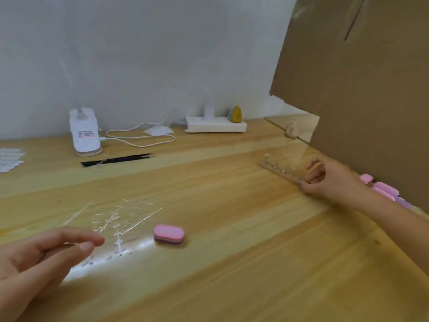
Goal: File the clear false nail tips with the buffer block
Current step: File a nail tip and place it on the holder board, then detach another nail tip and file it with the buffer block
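Midway across a wooden table [243, 263], a pink buffer block [169, 233] lies flat and untouched, just right of a scatter of clear false nail tips [123, 219] still joined to their thin plastic stems. The person's left hand [46, 256] hovers low at the near left edge, fingers relaxed and stretched toward the tips, the thumb tucked close under the forefinger; the blur hides whether they touch. Farther right, the right hand [329, 180] pinches the near end of a clear strip [283, 170] between thumb and curled fingers, the strip resting on the table and carrying several small tips along its length. Behind that wrist, more pink blocks [380, 189] sit against a tall sheet of cardboard [359, 89]. Along the back wall stand a white device [84, 133] with a looped white cable [139, 138], black tweezers [116, 160] and a white power strip [216, 125]. A sheet of white dots [9, 159] lies at far left.
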